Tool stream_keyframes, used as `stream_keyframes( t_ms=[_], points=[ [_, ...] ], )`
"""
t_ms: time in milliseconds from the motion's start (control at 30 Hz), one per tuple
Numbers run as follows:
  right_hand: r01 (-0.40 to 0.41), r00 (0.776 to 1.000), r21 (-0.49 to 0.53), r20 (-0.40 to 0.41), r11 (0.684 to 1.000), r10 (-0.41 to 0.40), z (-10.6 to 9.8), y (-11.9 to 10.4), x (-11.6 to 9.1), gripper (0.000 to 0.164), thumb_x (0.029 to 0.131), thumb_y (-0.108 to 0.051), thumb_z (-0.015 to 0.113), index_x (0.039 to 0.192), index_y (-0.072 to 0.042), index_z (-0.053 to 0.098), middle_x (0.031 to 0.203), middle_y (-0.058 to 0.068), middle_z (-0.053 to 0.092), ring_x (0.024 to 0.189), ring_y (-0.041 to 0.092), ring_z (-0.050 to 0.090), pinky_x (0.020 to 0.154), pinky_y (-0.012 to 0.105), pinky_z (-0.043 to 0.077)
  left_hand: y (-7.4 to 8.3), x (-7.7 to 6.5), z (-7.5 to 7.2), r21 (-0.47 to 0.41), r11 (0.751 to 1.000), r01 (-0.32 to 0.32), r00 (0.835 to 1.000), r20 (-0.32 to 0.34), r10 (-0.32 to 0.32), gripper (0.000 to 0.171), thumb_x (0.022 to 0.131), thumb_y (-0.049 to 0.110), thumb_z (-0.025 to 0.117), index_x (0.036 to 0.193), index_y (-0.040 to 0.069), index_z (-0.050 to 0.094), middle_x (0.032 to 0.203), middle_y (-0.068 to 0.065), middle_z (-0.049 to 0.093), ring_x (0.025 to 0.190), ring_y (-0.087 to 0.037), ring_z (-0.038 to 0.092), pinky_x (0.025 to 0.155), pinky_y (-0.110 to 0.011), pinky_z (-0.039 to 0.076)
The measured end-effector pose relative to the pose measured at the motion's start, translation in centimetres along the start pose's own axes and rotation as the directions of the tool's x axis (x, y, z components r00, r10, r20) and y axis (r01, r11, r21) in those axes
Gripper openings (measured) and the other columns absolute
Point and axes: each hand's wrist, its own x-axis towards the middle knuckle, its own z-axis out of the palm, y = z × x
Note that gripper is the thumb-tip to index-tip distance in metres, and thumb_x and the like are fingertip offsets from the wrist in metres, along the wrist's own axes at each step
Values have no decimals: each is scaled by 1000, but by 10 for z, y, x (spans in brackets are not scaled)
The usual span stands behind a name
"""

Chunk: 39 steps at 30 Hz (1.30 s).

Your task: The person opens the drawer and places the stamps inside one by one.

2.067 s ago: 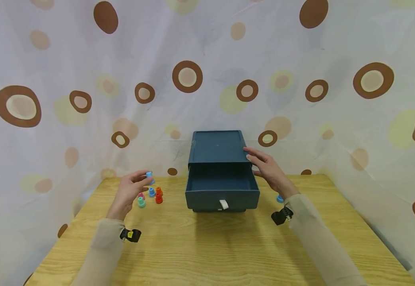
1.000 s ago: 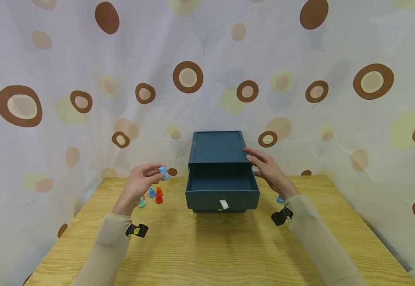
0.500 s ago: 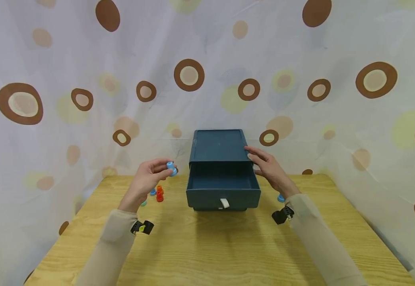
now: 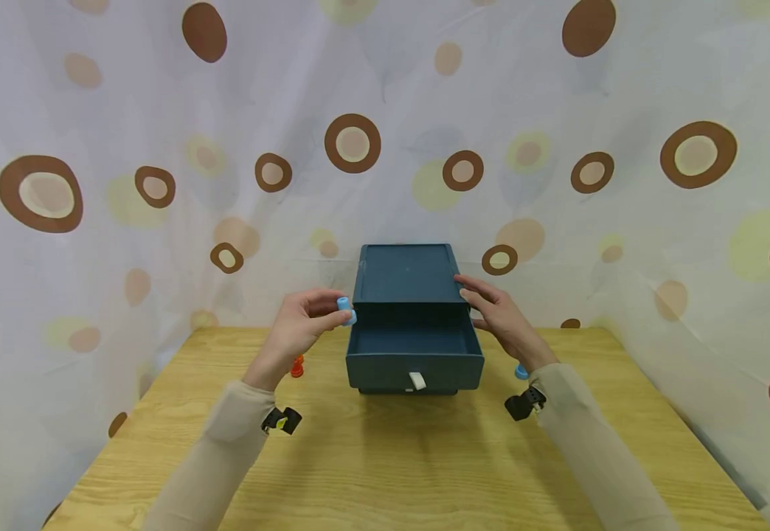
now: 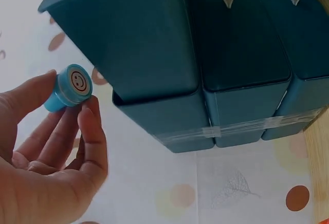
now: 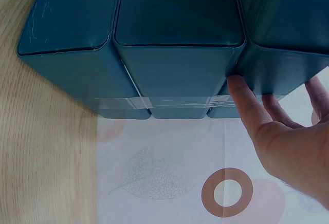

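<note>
My left hand (image 4: 300, 328) pinches a light blue toy stamp (image 4: 345, 313) between thumb and fingertips. A smiley face on the stamp's end shows in the left wrist view, where the stamp (image 5: 66, 91) is tilted and apart from the furniture. Just right of it stands a dark blue drawer cabinet (image 4: 408, 273), its top drawer (image 4: 385, 372) pulled out, with no items visible inside. My right hand (image 4: 501, 317) rests against the cabinet's right side near the top, fingers extended; in the right wrist view its fingertips touch the side wall (image 6: 277, 70).
Behind my left hand, a red stamp (image 4: 297, 369) stands on the wooden table (image 4: 385, 464), an orange one partly hidden beside it. A blue stamp (image 4: 521, 372) lies by my right wrist. A patterned curtain (image 4: 385, 66) hangs behind.
My left hand has carried the light blue stamp rightward and slightly up, from beside the other stamps to the cabinet's left edge. My right hand has stayed on the cabinet.
</note>
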Motion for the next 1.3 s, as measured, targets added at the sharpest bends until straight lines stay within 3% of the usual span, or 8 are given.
stream_keyframes(
  t_ms=[267,733,967,1300],
  points=[
    [8,1000,-7,-5,1000,-8,2,1,1,54,103,-41,47,153,-22,36,164,4,18,151,31,15,115,62,24,4,5,19,33,996,-85,995,64,83,38,89,20,74,123,6,67,107,-9,74,93,-19,68,86,-34,54],
    [6,1000,-4,3,1000,-6,-1,3,-1,54,103,-41,47,153,-23,36,164,2,17,151,31,15,115,62,25,12,23,46,97,987,-125,968,229,100,35,91,19,72,123,7,68,108,-6,73,95,-16,69,86,-34,56],
    [10,1000,1,-5,1000,-10,-2,0,-1,54,103,-42,47,153,-23,37,164,3,18,152,29,15,115,61,25,17,34,53,179,968,-177,948,294,119,33,92,18,71,124,9,68,109,-4,73,95,-14,70,85,-32,56],
    [-5,1000,-10,-10,1000,5,-1,0,-1,54,103,-42,47,153,-24,36,165,3,17,152,31,14,115,61,25,19,47,62,325,921,-215,914,398,72,33,91,17,71,123,12,69,114,-3,72,102,-13,70,91,-34,55]
  ],
)
